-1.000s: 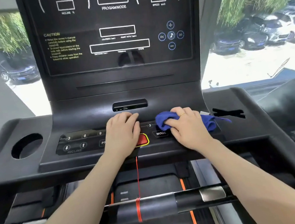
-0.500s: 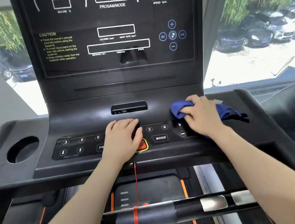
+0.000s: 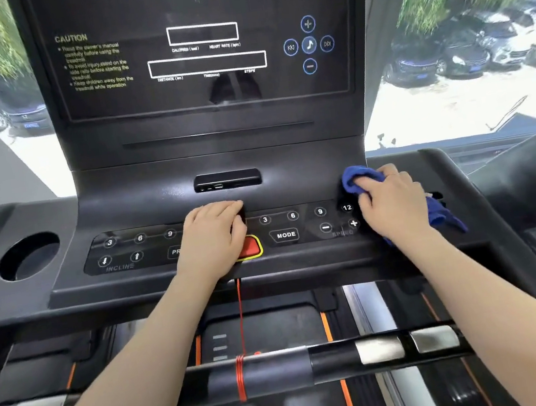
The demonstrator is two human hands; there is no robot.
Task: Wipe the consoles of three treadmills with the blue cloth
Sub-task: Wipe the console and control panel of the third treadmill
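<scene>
Sliding further right since the earlier frame, the right hand (image 3: 394, 205) bunches the blue cloth (image 3: 361, 177) against the console (image 3: 163, 200) beside the "12" key. The left hand (image 3: 213, 241) stays put, fingers seemingly curled over the red stop button (image 3: 250, 248). Parked cars (image 3: 465, 51) show through the window.

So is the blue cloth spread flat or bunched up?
Bunched: the cloth is wadded under the right hand, its tail trailing right.

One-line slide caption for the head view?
Right hand wipes console with blue cloth; left hand rests mid-panel.
</scene>
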